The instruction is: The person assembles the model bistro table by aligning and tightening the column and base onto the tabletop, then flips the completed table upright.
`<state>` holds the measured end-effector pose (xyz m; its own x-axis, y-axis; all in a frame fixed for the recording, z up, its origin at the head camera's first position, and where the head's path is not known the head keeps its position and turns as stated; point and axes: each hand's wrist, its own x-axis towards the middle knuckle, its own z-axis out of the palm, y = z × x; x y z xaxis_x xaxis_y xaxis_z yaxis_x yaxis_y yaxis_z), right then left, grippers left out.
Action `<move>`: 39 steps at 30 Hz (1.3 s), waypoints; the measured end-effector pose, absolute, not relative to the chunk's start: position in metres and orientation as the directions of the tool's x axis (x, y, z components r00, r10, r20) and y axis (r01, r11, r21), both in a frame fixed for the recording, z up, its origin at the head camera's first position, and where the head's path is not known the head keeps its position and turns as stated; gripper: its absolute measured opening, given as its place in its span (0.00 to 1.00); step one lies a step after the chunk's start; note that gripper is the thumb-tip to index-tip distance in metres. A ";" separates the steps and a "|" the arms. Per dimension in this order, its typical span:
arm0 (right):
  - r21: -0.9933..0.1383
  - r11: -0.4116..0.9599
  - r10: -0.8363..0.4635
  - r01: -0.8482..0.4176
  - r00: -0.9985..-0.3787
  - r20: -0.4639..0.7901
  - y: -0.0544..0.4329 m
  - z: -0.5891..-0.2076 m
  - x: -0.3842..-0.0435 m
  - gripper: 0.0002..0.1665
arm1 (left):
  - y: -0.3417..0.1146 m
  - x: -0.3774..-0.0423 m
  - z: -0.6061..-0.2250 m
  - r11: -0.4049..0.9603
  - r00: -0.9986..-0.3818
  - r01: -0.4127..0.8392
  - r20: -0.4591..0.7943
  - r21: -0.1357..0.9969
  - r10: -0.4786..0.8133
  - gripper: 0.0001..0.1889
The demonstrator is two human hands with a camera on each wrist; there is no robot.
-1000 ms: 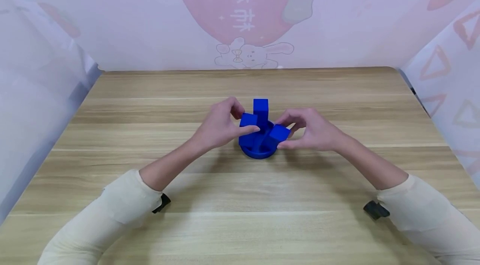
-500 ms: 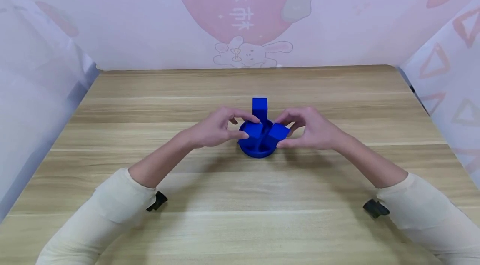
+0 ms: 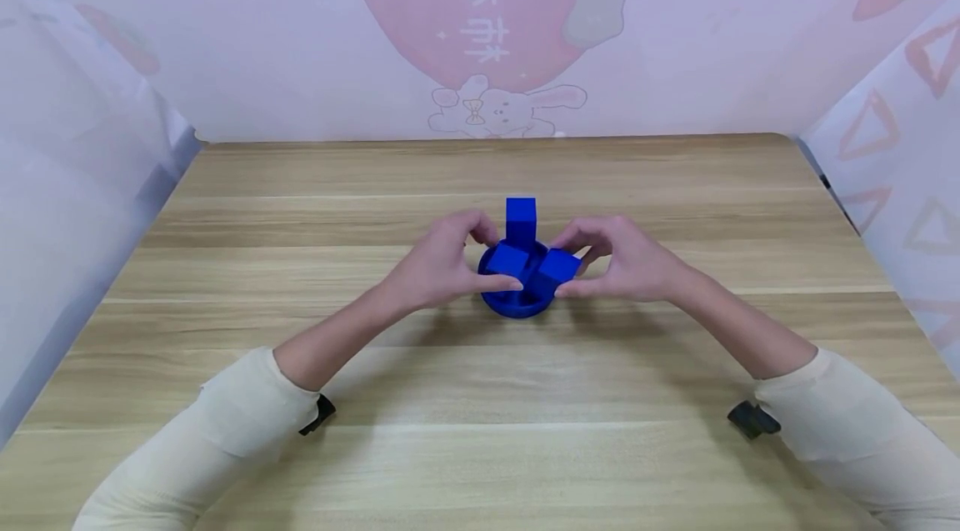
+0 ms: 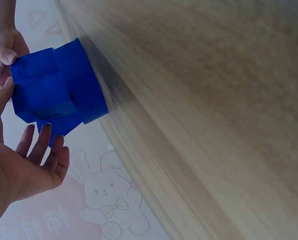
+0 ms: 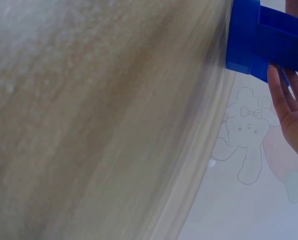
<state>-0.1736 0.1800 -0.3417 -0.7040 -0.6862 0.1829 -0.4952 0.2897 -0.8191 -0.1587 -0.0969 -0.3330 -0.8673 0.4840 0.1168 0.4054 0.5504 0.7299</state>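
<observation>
A blue round base (image 3: pixel 516 302) sits mid-table with three blue blocks in it. A tall block (image 3: pixel 521 218) stands upright at the back. My left hand (image 3: pixel 483 260) pinches the left block (image 3: pixel 507 258) between thumb and fingers, low in the base. My right hand (image 3: pixel 581 268) pinches the right block (image 3: pixel 558 266), which leans outward over the rim. In the left wrist view the blue blocks (image 4: pixel 53 90) lie between my left hand's fingers (image 4: pixel 41 145) and thumb. The right wrist view shows the base (image 5: pixel 244 40) and my right hand's fingers (image 5: pixel 291 105) beside it.
The wooden table (image 3: pixel 480 431) stretches around the base. Pale printed walls close it in at the back (image 3: pixel 480 31), left and right. Small black clips sit at each sleeve (image 3: pixel 750 418).
My left hand has lowered the left block from a raised position down into the base. The right hand and its block have stayed put.
</observation>
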 end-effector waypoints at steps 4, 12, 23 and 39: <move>-0.818 0.291 -0.684 -0.497 -0.706 0.185 0.180 -0.341 -0.173 0.25 | -0.095 -0.157 -0.333 0.557 -0.860 0.426 0.129 0.713 0.493 0.24; -0.819 0.293 -0.682 -0.493 -0.709 0.183 0.180 -0.341 -0.173 0.25 | -0.103 -0.158 -0.329 0.498 -0.780 0.514 0.140 0.699 0.610 0.19; -0.820 0.299 -0.679 -0.489 -0.712 0.178 0.179 -0.341 -0.174 0.25 | -0.120 -0.163 -0.327 0.399 -0.681 0.572 0.143 0.717 0.718 0.20; -0.820 0.315 -0.675 -0.478 -0.720 0.160 0.180 -0.340 -0.174 0.26 | -0.126 -0.163 -0.326 0.486 -0.785 0.480 0.111 0.730 0.609 0.20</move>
<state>-0.1738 0.1797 -0.3402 -0.7199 -0.6753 0.1602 -0.4778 0.3148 -0.8202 -0.1627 -0.1260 -0.3262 -0.7852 0.6091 0.1113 0.4804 0.4858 0.7303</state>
